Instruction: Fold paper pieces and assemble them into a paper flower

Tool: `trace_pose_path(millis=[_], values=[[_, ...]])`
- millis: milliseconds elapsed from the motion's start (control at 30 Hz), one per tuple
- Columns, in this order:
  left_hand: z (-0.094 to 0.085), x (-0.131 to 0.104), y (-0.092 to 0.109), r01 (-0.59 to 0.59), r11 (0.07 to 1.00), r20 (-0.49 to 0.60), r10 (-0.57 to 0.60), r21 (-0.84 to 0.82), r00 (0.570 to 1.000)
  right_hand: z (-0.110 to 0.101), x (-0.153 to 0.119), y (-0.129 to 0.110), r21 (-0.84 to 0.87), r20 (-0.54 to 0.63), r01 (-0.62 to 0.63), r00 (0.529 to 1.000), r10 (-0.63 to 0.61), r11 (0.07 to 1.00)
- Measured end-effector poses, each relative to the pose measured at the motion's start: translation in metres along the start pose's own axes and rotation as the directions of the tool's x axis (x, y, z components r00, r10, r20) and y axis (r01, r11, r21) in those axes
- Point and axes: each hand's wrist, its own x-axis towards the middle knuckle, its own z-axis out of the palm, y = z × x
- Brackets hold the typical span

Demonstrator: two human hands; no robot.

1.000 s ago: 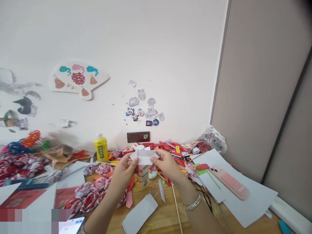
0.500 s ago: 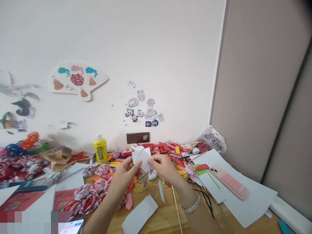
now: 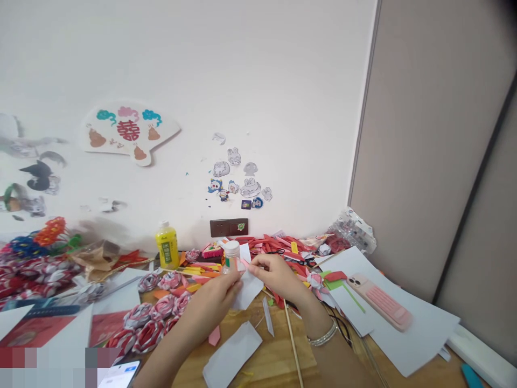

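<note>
A small white sheet of paper [image 3: 247, 291] is held up over the desk between my two hands. My left hand [image 3: 222, 293] pinches its left edge. With thumb and fingertips, my right hand [image 3: 272, 275] grips the paper's upper right side. Just behind it stands a clear jar with a white lid [image 3: 231, 249], partly hidden by the paper and my left hand. Below my hands lie a white paper piece [image 3: 232, 355] and a narrow folded strip [image 3: 268, 318] on the wooden desk [image 3: 278, 366].
Paper roses [image 3: 149, 334] crowd the left, near a yellow bottle [image 3: 167, 247]. Red paper strips [image 3: 266, 247] heap along the wall. At right, a pink-cased phone [image 3: 379, 302] lies on white sheets [image 3: 420, 345]. A thin stick [image 3: 293, 345] lies in front; another phone [image 3: 119, 375] is lower left.
The paper has turned and dropped lower between my hands, uncovering the jar's white lid behind it. My left hand has rotated, with its back now more toward me.
</note>
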Motion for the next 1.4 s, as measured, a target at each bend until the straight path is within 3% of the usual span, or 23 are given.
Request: trace_pose_path(millis=[300, 400, 567, 733, 900, 1133, 1233, 1400], values=[[-0.002, 0.003, 0.002, -0.065, 0.997, -0.225, 0.072, 0.039, 0.972, -0.002, -0.001, 0.005, 0.045, 0.048, -0.047, 0.998, 0.045, 0.998], [-0.003, 0.003, 0.003, -0.072, 0.991, -0.256, 0.042, -0.109, 0.966, -0.002, -0.002, 0.005, 0.073, 0.06, -0.039, 0.998, 0.034, 0.997], [-0.007, 0.002, 0.005, 0.063, 0.88, -0.156, -0.154, -0.471, 0.976, -0.002, 0.0, 0.007, 0.211, 0.046, -0.053, 0.998, 0.044, 0.976], [-0.011, 0.002, 0.008, 0.094, 0.801, -0.148, -0.222, -0.592, 0.964, -0.002, 0.002, 0.009, 0.31, 0.021, -0.045, 0.999, 0.041, 0.95], [-0.013, 0.001, 0.01, 0.082, 0.81, -0.228, -0.258, -0.581, 0.939, -0.003, 0.0, 0.006, 0.328, 0.124, -0.07, 0.992, 0.031, 0.942], [-0.011, 0.002, 0.005, 0.078, 0.831, -0.229, -0.241, -0.551, 0.943, -0.002, 0.001, 0.006, 0.289, 0.06, -0.077, 0.996, 0.062, 0.954], [-0.009, 0.003, 0.001, 0.072, 0.892, -0.201, -0.178, -0.447, 0.963, -0.003, 0.001, 0.006, 0.244, 0.044, -0.076, 0.997, 0.068, 0.967], [-0.002, 0.002, 0.006, -0.045, 0.98, -0.201, 0.005, -0.196, 0.98, -0.001, -0.002, -0.001, 0.008, 0.025, -0.065, 0.998, 0.065, 0.998]])
